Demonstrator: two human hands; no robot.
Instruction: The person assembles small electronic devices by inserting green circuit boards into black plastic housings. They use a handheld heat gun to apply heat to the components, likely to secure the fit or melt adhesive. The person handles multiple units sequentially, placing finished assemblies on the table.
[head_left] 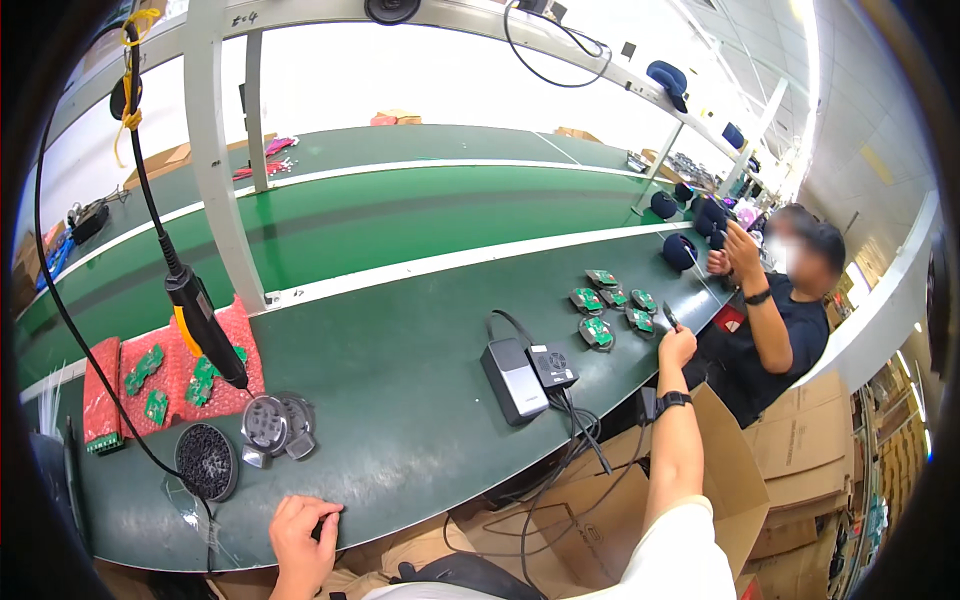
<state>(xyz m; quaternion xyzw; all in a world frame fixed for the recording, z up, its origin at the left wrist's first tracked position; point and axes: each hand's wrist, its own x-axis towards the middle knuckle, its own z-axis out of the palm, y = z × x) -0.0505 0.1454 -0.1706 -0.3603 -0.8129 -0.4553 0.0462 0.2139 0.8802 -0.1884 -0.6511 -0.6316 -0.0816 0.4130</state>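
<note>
My right hand (678, 346) is stretched far out to the right, its fingers closed on a small dark part (669, 314) seen edge-on. Just left of it lie several green circuit boards set in dark round housings (596, 332). My left hand (302, 535) rests at the table's near edge with its fingers curled; something dark shows between thumb and forefinger, too hidden to name. Beyond that hand stand a grey round fixture (268, 424) and a bowl of small black screws (206, 460). An electric screwdriver (205, 330) hangs with its tip just above the fixture.
Loose circuit boards (143, 370) lie on red bubble wrap (247, 340) at the left. A black-and-silver power unit (515, 380) with cables sits mid-table. At the right, a co-worker (780, 320) handles dark round pieces. An open cardboard box (720, 450) stands below my right arm.
</note>
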